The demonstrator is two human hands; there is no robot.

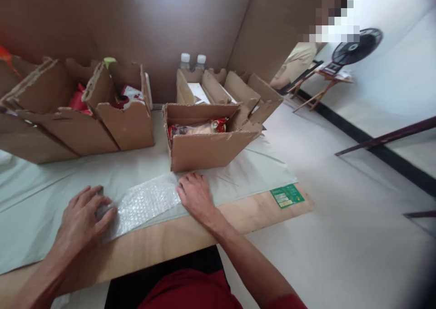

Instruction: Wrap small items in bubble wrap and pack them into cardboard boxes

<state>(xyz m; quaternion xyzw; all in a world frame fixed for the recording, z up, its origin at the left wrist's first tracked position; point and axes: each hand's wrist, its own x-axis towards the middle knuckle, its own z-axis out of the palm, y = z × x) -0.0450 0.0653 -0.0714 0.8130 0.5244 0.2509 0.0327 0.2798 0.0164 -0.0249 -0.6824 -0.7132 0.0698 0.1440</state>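
A strip of clear bubble wrap (146, 203) lies flat across the front of the table, between my two hands. At its left end my left hand (85, 213) has curved fingers and thumb around a bunched part of the wrap; whether anything lies inside that part is hidden. My right hand (196, 196) is closed at the wrap's right end, with its thumb and curled fingers on the edge. Just beyond my right hand stands a cardboard box (207, 152) with a clear and red packet (199, 128) in it.
Several cardboard bins (131, 125) stand at the left; more bins (235, 89) are behind the box, near two white-capped bottles (185, 61). A green card (287, 196) lies on the wooden edge (245, 211). A fan (357, 48) and part of a person (296, 61) appear farther right.
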